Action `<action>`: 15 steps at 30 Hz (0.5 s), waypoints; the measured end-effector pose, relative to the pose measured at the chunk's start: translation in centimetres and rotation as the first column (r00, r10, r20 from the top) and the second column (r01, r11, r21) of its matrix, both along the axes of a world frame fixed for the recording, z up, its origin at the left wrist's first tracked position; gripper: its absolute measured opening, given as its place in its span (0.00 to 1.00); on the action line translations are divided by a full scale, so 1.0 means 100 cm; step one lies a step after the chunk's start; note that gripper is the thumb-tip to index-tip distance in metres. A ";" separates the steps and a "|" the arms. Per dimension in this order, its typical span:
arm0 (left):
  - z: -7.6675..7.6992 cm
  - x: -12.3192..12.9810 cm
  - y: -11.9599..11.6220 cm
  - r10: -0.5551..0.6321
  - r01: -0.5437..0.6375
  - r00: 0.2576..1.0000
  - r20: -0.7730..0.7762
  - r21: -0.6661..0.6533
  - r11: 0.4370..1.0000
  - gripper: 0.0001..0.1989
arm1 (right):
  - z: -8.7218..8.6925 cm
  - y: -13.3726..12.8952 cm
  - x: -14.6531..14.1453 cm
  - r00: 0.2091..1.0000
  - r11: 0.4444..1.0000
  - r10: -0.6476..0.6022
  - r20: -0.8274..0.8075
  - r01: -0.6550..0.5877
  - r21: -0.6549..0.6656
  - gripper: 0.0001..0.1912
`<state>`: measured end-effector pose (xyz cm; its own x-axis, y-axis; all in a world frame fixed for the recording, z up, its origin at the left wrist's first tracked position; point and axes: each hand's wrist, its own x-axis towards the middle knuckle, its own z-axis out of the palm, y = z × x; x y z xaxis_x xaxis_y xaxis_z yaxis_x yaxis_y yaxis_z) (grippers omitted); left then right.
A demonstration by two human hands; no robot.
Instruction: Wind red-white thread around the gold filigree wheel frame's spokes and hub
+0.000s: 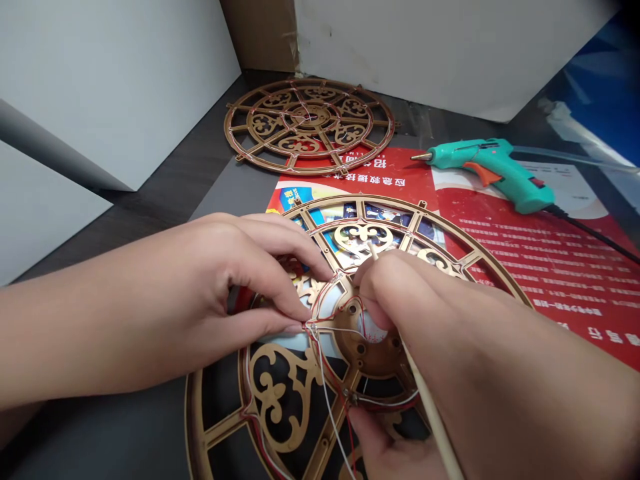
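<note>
A round, gold-brown fretwork wheel of laser-cut wood lies under both hands, with scrolled panels and spokes. Thin red and white wires run along its spokes and meet near the hub. My left hand reaches in from the left, its thumb and fingers pinching the wires at a spoke joint. My right hand grips a thin wooden stick, whose upper end passes behind the fingers and shows above them near the hub. The hands hide part of the hub and the wheel's centre.
A second wired fretwork wheel lies at the far side. A teal hot glue gun with a black cord rests on a red printed sheet. White boards and a cardboard box stand behind.
</note>
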<state>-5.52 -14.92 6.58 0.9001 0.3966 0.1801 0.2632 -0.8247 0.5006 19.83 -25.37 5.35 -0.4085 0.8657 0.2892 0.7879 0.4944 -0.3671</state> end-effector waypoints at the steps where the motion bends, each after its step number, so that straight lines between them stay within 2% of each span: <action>1: 0.000 0.000 0.000 0.002 -0.002 1.000 0.002 0.001 1.000 0.10 | 0.000 0.000 0.000 1.000 1.000 -0.003 -0.002 0.003 0.006 0.27; 7: -0.001 -0.001 -0.002 0.000 0.000 1.000 0.012 0.032 1.000 0.09 | 0.001 0.003 -0.002 1.000 1.000 -0.019 0.003 0.019 0.001 0.26; 12: 0.002 0.000 -0.005 -0.043 0.044 0.999 -0.009 0.126 0.991 0.11 | 0.001 0.001 0.001 1.000 1.000 0.001 -0.018 -0.001 -0.026 0.24; 15: 0.001 0.002 -0.007 -0.039 0.038 0.999 0.001 0.114 0.993 0.10 | 0.004 0.001 0.002 1.000 0.998 0.017 -0.012 -0.018 -0.063 0.23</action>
<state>-5.33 -15.62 6.73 0.9137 0.3384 0.2252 0.2286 -0.8859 0.4036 20.00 -25.31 5.74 -0.4207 0.8753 0.2387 0.7750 0.4835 -0.4070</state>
